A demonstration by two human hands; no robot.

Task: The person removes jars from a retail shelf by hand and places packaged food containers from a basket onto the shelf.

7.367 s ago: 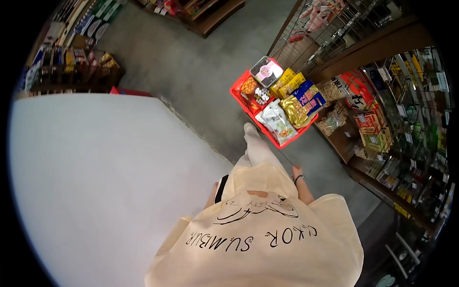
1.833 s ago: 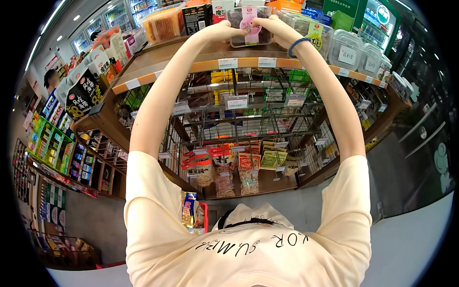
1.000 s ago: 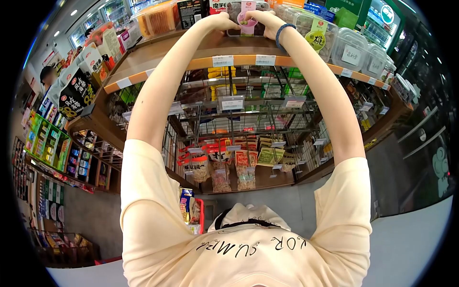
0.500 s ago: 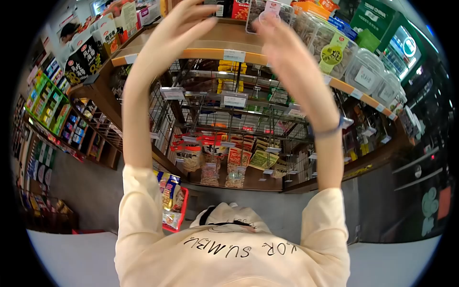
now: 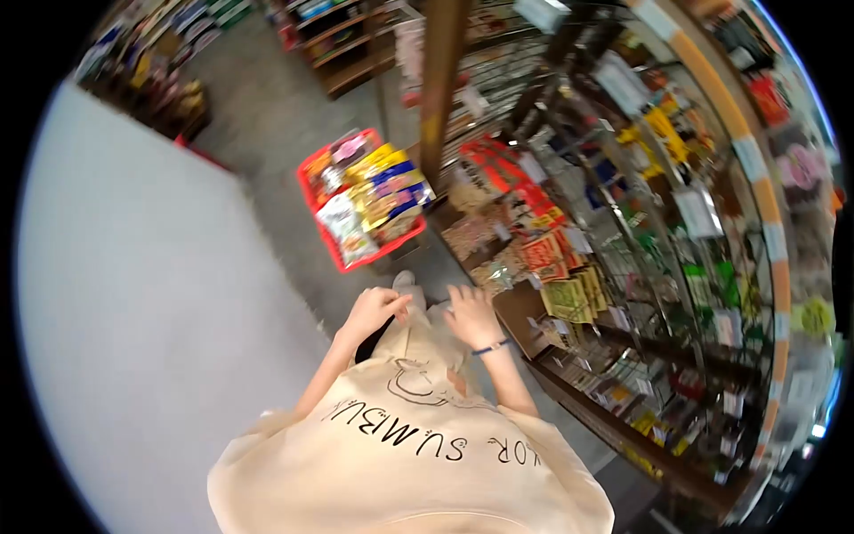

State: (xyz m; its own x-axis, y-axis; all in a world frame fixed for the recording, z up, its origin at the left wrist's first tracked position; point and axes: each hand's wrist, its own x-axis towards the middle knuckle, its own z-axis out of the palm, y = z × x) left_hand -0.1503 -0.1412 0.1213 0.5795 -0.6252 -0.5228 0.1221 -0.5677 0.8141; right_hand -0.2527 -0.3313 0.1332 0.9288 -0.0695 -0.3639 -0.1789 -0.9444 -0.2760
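Note:
My left hand is in front of my waist, fingers loosely bent and slightly apart, with nothing visible in it. Level with it, my right hand has its fingers spread and holds nothing; a dark band circles that wrist. Beyond both hands, a red shopping basket rests low by the shelf corner. Inside it lie yellow-and-blue snack bags, a white packet and other packs. Neither hand touches the basket.
A shelf unit with wire racks and hanging snack packs runs along my right. A wooden post marks its near corner. Grey floor leads to other shelves; a pale surface lies on the left.
Both hands have dropped from above the top shelf to waist height. My view has turned left and down, bringing the basket to the middle and the shelf unit to the right.

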